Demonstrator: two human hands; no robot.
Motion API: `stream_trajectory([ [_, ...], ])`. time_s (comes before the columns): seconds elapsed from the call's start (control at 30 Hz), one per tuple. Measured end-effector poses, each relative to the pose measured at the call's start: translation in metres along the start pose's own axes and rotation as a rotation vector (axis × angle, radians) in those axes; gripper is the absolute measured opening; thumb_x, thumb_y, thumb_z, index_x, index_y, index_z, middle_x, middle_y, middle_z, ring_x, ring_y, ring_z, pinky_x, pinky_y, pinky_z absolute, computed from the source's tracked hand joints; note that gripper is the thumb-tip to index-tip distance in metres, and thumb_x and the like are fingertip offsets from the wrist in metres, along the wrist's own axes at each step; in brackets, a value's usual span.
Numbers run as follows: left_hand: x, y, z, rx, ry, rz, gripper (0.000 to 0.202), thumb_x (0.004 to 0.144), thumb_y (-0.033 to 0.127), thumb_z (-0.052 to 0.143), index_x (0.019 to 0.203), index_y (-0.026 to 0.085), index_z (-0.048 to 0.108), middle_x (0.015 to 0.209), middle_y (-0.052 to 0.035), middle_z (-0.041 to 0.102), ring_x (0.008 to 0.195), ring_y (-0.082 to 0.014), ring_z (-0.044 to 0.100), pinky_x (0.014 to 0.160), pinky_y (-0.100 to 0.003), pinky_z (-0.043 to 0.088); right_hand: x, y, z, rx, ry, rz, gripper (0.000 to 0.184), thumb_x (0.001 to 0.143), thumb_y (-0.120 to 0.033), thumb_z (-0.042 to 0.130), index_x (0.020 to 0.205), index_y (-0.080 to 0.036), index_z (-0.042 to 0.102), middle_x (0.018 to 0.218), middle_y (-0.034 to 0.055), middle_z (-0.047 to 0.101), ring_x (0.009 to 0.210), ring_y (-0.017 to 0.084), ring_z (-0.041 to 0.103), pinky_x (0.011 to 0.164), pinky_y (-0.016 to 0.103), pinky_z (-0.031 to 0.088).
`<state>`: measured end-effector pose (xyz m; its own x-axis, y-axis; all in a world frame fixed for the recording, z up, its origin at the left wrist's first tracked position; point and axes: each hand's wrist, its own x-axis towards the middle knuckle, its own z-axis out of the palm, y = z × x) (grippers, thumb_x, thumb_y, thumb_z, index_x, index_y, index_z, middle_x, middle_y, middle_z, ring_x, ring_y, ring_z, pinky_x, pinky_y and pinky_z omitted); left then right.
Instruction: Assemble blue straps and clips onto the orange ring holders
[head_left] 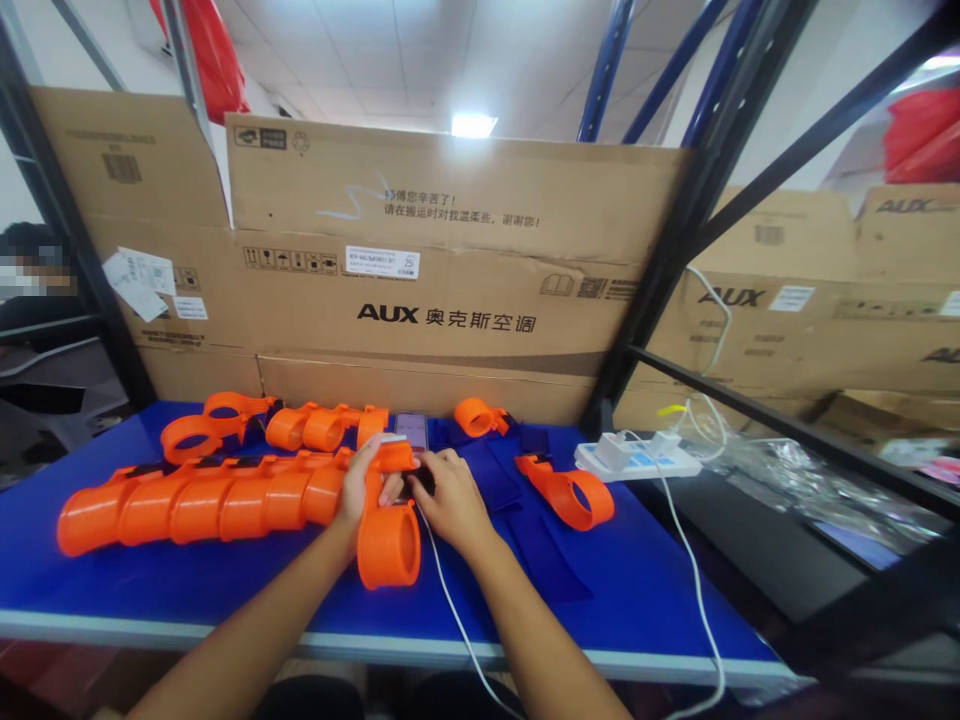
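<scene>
My left hand (361, 485) is closed around an orange plastic piece (367, 550) whose open ring hangs below the fingers. Close beside it on the right, my right hand (450, 497) has its fingers bent inward at the piece's end, by something dark that is mostly hidden. A row of similar orange rings (247, 505), set one against another, lies left of my hands. Several more orange pieces (322, 428) lie behind that row. A phone-like device (411, 432) lies just beyond my fingers. Dark blue fabric strips (491, 475) spread to the right of my right hand.
An orange ring (589, 500) and another ring (474, 417) lie right of the hands on the blue tabletop (300, 575). A white power strip (637, 457) with cables sits at the right edge. A cardboard panel (450, 270) stands behind; a black post (652, 280) rises at right.
</scene>
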<state>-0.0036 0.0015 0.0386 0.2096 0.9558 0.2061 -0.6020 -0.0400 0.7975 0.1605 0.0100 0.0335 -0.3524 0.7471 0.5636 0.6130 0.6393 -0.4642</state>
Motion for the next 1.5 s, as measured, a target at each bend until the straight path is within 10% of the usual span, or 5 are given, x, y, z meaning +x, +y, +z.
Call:
stream_trajectory([
  [0.3, 0.000, -0.002, 0.001, 0.038, 0.042, -0.009, 0.051, 0.085, 0.066, 0.056, 0.071, 0.017, 0.061, 0.035, 0.0037, 0.039, 0.031, -0.0100, 0.033, 0.038, -0.024, 0.023, 0.007, -0.005, 0.015, -0.239, -0.031, -0.080, 0.018, 0.093, -0.027, 0.060, 0.109, -0.024, 0.068, 0.117, 0.0124, 0.064, 0.104, 0.030, 0.052, 0.083, 0.042, 0.042],
  [0.57, 0.003, -0.010, 0.003, 0.189, 0.174, 0.025, 0.051, 0.081, 0.068, 0.062, 0.075, 0.018, 0.061, 0.040, 0.0036, 0.049, 0.029, -0.0087, 0.034, 0.036, -0.024, 0.023, 0.010, 0.000, -0.011, 0.403, 0.303, 0.183, 0.024, 0.095, -0.040, 0.057, 0.105, -0.025, 0.073, 0.101, 0.0070, 0.074, 0.097, 0.026, 0.063, 0.089, 0.039, 0.047],
  [0.67, 0.003, -0.014, 0.005, 0.251, 0.177, 0.037, 0.048, 0.078, 0.064, 0.070, 0.083, 0.017, 0.063, 0.047, 0.0048, 0.053, 0.030, -0.0071, 0.035, 0.036, -0.023, 0.024, 0.012, 0.001, -0.016, 0.656, 0.238, 0.241, 0.030, 0.090, -0.046, 0.063, 0.105, -0.022, 0.074, 0.097, 0.0057, 0.076, 0.088, 0.024, 0.066, 0.083, 0.034, 0.050],
  [1.0, 0.003, -0.015, 0.010, 0.317, 0.104, 0.032, 0.049, 0.072, 0.052, 0.080, 0.103, 0.016, 0.070, 0.053, 0.0031, 0.059, 0.038, -0.0097, 0.049, 0.040, -0.022, 0.033, 0.013, 0.000, -0.014, 0.652, 0.181, 0.292, 0.026, 0.079, -0.044, 0.074, 0.090, -0.020, 0.078, 0.083, 0.0036, 0.075, 0.066, 0.018, 0.063, 0.062, 0.028, 0.049],
  [1.5, 0.004, -0.017, 0.005, 0.354, 0.208, 0.094, 0.048, 0.075, 0.049, 0.076, 0.110, 0.018, 0.065, 0.046, 0.0053, 0.056, 0.037, -0.0115, 0.049, 0.044, -0.022, 0.035, 0.015, 0.005, -0.015, 0.759, 0.258, 0.358, 0.031, 0.074, -0.045, 0.080, 0.090, -0.019, 0.078, 0.087, 0.0063, 0.076, 0.075, 0.022, 0.066, 0.073, 0.033, 0.054],
])
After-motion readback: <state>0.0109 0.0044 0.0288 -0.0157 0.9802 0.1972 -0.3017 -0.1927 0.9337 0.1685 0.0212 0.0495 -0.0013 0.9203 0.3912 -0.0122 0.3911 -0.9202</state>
